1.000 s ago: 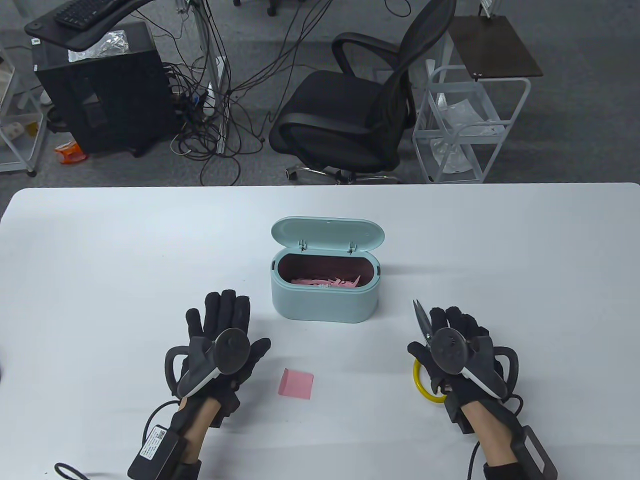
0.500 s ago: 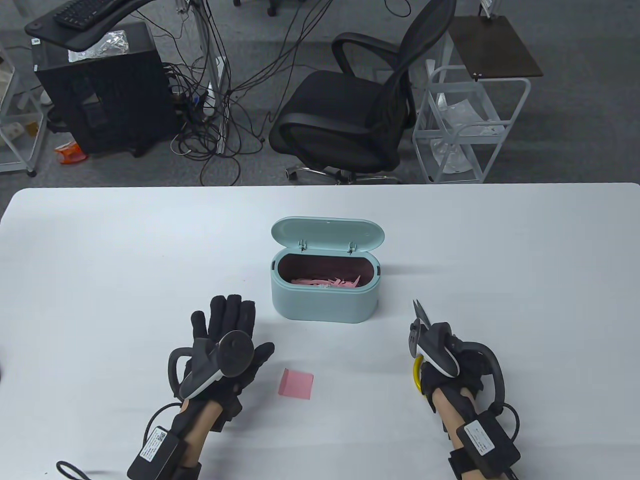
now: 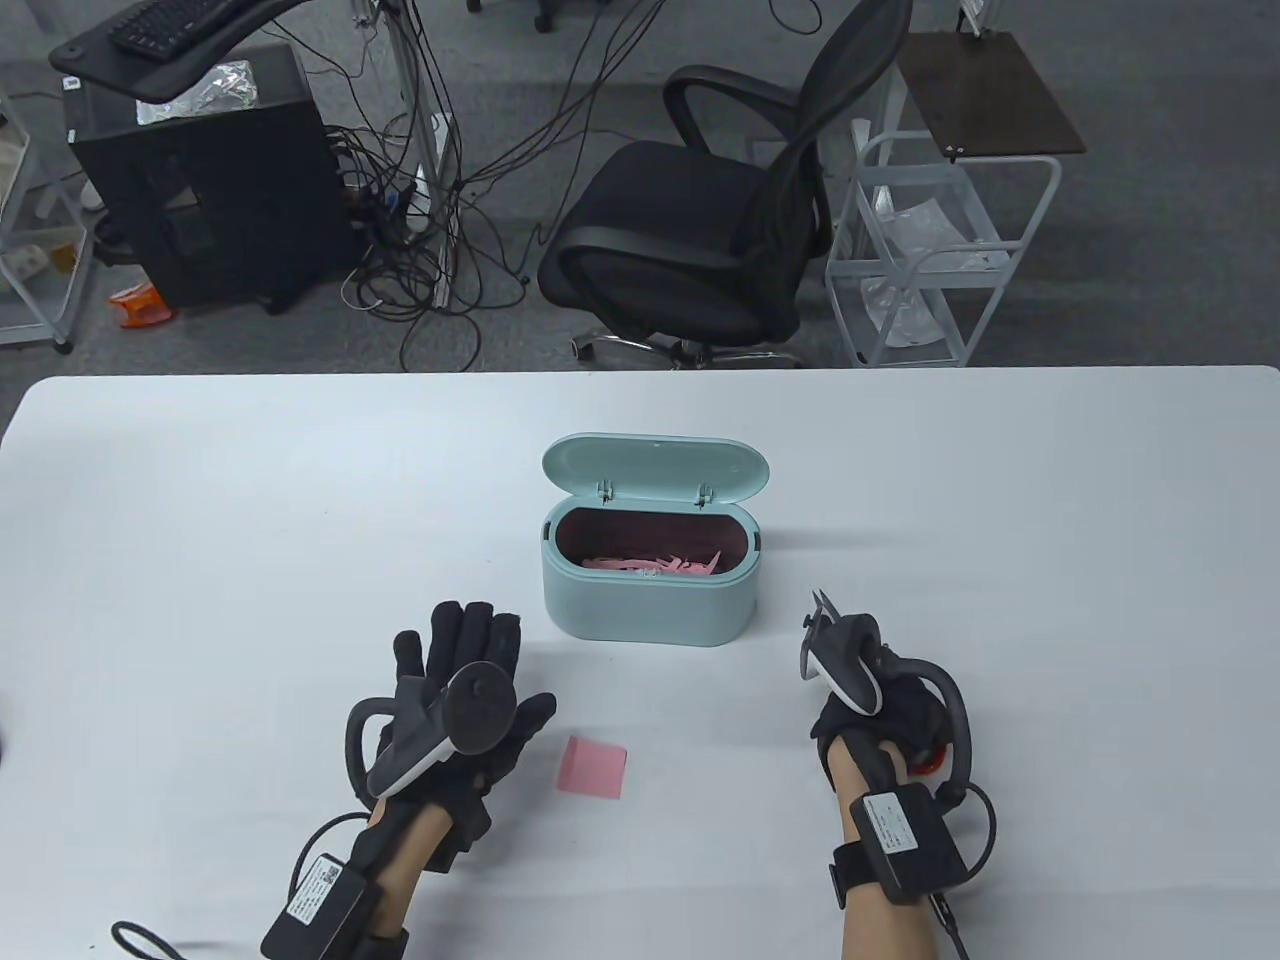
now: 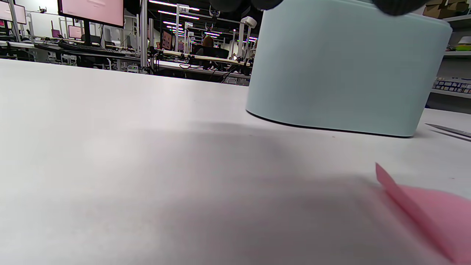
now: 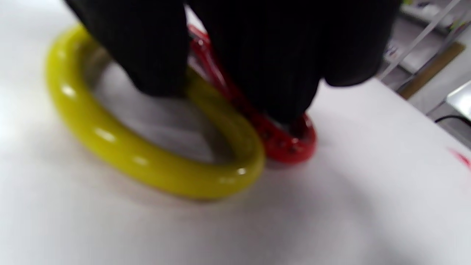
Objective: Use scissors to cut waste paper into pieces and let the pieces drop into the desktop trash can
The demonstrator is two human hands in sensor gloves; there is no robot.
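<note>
My left hand (image 3: 455, 690) lies low over the white worktop (image 3: 200, 520), palm down, fingers straight and spread, gripping nothing. The tracker sits on its back, cable trailing off toward me.

Just right of that hand, near the thumb, a folded square of pink waste paper (image 3: 593, 767) lies flat on the worktop. In the left wrist view the paper (image 4: 427, 209) sits at the lower right with one edge lifted.

Ahead of the paper, between my two hands and further from me, stands the pale green desktop trash can (image 3: 648, 600), lid (image 3: 655, 467) flipped up and back. Pink paper strips (image 3: 655, 565) lie inside it. From the left wrist view the can wall (image 4: 346, 70) fills the upper right, standing upright on the worktop.

Right of the can, my right hand (image 3: 880, 710) is turned on its side, fingers curled around the scissors (image 3: 822, 607). The blade tips poke out ahead of the hand, pointing away from me toward the can's right end, well short of touching it. In the right wrist view, blurred, gloved fingers (image 5: 154, 55) reach down through the yellow handle loop (image 5: 147, 154) and cover the red handle loop (image 5: 290, 143); both loops sit at the worktop. Whether the blades are apart or closed I cannot tell.
</note>
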